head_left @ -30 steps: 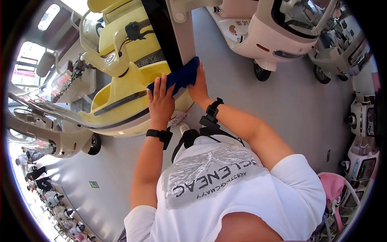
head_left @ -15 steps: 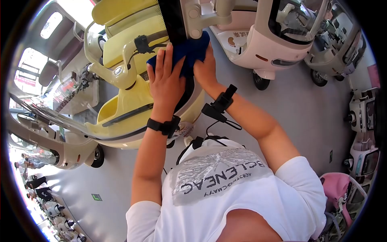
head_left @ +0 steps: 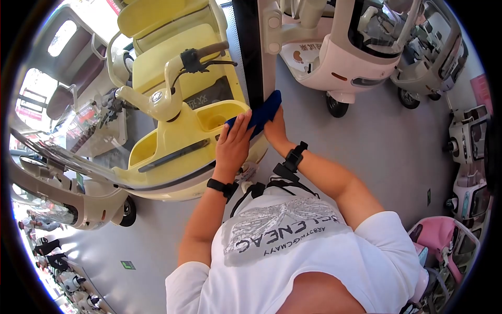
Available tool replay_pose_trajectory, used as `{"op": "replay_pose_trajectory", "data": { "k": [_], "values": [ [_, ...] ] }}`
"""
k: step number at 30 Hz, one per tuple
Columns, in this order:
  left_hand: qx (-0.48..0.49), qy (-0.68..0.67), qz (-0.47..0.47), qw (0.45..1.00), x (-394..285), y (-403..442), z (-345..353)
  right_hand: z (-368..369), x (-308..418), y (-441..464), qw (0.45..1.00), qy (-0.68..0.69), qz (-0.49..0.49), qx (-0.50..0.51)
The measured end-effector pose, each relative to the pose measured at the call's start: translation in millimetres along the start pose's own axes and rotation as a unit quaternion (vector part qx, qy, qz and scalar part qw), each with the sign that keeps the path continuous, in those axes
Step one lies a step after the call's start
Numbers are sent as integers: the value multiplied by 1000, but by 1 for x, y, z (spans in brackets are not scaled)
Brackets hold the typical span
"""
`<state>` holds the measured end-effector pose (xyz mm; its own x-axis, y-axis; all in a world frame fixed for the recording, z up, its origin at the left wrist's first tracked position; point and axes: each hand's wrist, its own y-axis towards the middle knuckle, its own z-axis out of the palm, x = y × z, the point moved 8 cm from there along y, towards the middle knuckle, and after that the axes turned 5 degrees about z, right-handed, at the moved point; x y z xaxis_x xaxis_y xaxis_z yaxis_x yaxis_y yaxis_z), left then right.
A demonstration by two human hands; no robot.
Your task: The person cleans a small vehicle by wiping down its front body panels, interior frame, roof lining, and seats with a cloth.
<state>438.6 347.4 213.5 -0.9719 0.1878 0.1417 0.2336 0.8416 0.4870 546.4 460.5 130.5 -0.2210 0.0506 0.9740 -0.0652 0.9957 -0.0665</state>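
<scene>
A dark blue cloth (head_left: 265, 111) lies bunched against the lower part of the upright front frame of a yellow electric vehicle (head_left: 183, 136). My left hand (head_left: 234, 146) holds the cloth's left end by the yellow body's rim, its fingers fairly straight over the fabric. On the other side, my right hand (head_left: 277, 130) grips the cloth from the right, with its fingertips partly hidden behind it. Just left of my left hand is a yellow storage pocket (head_left: 212, 119). Above it, the handlebar (head_left: 201, 54) carries black controls. Both wrists wear black straps.
A pale pink vehicle (head_left: 342, 70) stands ahead to the right, with a grey one (head_left: 434, 63) beyond it. At left is a beige vehicle (head_left: 78, 201). A pink seat (head_left: 436, 235) is near my right side. Grey floor (head_left: 387, 141) lies between them.
Both hands and the blue cloth have moved down along the front frame, toward my body. The yellow pocket and more of the handlebar now show.
</scene>
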Motion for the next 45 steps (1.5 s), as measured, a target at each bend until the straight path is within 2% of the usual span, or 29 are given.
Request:
{"op": "replay_pose_trajectory", "data": {
  "k": [4,6,7,9,10,12,13,15,18,20,22,26,30,32,37,41,45],
  "values": [
    [-10,-18,-7,1000,12,-5,-8,4,6,-12,998,43,37,33],
    [-17,-23,-15,999,24,-6,-17,10,14,-15,999,12,-46,23],
    [-40,-14,-28,999,35,-2,-30,10,31,-19,999,11,-46,21],
    [-72,-8,-65,995,55,9,-58,5,100,-32,974,-47,-222,-15],
    [-82,-11,-89,993,66,16,-74,3,119,-32,974,-48,-220,-17],
    [-114,-24,-129,985,87,24,-102,4,167,-38,948,-63,-313,-9],
    [-135,-9,-141,981,95,28,-115,4,181,-36,947,-65,-313,-12],
    [-175,0,-144,974,107,28,-126,15,209,-44,908,-102,-406,20],
    [-184,3,-131,974,105,22,-120,25,195,-45,898,-149,-414,-13],
    [-177,7,-126,976,99,10,-109,29,165,-49,893,-167,-417,1],
    [-96,0,-105,990,86,-6,-85,36,126,-60,892,-168,-417,46],
    [-62,-12,-82,995,77,-39,-56,36,86,-70,895,-202,-384,102],
    [-31,-11,-87,996,88,-19,-80,33,142,-60,870,-218,-433,87],
    [-87,-2,-109,990,106,3,-110,33,189,-57,831,-224,-503,77],
    [-203,31,-93,974,134,64,-176,31,282,-39,813,-247,-527,-16],
    [-249,44,-76,965,137,72,-178,24,298,-36,797,-246,-546,-78],
    [-188,76,-106,973,123,51,-149,24,265,-38,818,-254,-514,-52]
  ]
}}
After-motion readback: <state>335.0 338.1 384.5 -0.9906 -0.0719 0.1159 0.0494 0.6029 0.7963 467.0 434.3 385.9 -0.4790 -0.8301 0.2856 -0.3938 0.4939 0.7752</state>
